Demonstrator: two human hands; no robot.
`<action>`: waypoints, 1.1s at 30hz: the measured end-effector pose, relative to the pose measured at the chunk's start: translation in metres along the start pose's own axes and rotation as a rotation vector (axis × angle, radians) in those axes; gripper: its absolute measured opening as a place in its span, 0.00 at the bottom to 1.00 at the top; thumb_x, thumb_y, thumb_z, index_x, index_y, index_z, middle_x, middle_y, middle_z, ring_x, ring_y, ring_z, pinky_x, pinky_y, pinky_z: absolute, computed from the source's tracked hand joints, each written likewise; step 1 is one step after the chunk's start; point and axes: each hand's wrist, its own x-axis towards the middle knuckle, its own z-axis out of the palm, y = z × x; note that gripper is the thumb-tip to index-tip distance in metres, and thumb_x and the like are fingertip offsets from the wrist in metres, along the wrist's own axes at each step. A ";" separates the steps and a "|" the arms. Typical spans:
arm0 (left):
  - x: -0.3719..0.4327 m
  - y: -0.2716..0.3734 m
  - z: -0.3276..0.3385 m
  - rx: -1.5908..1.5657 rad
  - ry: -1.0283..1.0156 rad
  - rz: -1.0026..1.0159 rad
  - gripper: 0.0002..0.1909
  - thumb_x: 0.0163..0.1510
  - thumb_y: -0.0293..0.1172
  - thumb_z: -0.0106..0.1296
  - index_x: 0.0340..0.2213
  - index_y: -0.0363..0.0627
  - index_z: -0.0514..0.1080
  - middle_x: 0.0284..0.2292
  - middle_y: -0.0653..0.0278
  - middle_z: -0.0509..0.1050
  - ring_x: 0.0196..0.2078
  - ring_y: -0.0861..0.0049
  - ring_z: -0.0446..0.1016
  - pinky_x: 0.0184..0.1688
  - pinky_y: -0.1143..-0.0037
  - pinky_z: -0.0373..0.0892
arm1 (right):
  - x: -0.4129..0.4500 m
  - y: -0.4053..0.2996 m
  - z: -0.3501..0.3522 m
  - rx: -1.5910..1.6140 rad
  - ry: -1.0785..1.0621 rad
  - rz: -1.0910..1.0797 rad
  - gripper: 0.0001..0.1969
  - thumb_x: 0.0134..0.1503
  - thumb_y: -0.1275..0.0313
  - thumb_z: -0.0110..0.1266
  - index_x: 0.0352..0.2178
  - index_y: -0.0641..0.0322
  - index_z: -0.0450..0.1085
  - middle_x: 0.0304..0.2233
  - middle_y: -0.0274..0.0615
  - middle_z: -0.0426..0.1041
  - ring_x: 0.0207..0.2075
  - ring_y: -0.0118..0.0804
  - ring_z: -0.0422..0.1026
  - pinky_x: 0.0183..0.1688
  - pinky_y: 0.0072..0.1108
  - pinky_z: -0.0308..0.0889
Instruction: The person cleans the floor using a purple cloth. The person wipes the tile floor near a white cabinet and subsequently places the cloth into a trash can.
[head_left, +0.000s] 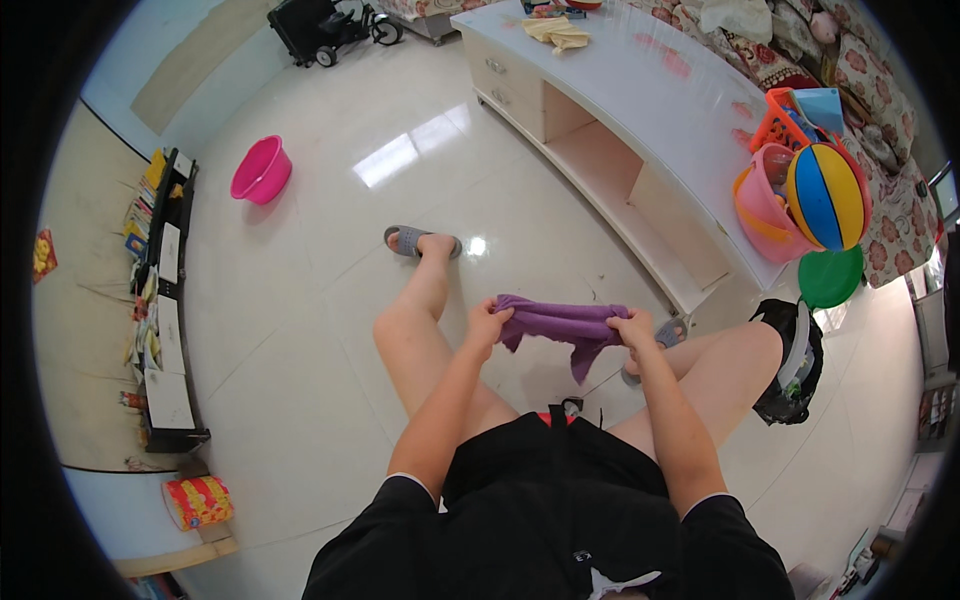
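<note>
A purple cloth (559, 319) is stretched between my two hands, above the floor between my knees. My left hand (489, 327) pinches its left end, thumb on top. At the other end, my right hand (632, 330) grips the cloth the same way. The middle is folded into a loose band, and one corner hangs below it near my right hand. Both hands are apart from the table and everything else around.
A white low table (600, 82) with open shelves stands ahead, bearing a yellow cloth (556, 33) and a pink bucket (765, 202) with a ball (826, 196). A pink basin (262, 170) lies on the tiled floor. A black bag (806, 375) is by my right knee.
</note>
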 end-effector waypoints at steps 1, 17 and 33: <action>0.001 0.000 -0.008 0.006 0.005 -0.005 0.09 0.48 0.22 0.54 0.34 0.38 0.71 0.29 0.63 0.73 0.30 0.79 0.72 0.31 0.80 0.69 | -0.002 0.002 0.001 0.003 -0.006 0.006 0.09 0.43 0.73 0.60 0.25 0.68 0.71 0.24 0.43 0.74 0.22 0.39 0.73 0.25 0.28 0.69; 0.003 0.042 -0.038 0.455 0.065 -0.014 0.12 0.49 0.24 0.55 0.35 0.35 0.67 0.27 0.59 0.72 0.24 0.76 0.72 0.25 0.77 0.70 | 0.015 -0.017 -0.042 -0.051 0.185 -0.204 0.13 0.58 0.69 0.47 0.40 0.66 0.71 0.25 0.34 0.73 0.27 0.25 0.70 0.29 0.17 0.65; -0.033 0.117 -0.043 1.088 -0.084 0.353 0.12 0.57 0.33 0.47 0.40 0.42 0.73 0.26 0.59 0.75 0.30 0.71 0.73 0.36 0.75 0.68 | -0.033 -0.099 -0.070 -0.602 -0.032 -0.535 0.09 0.45 0.74 0.58 0.31 0.64 0.75 0.26 0.43 0.75 0.26 0.36 0.72 0.32 0.24 0.67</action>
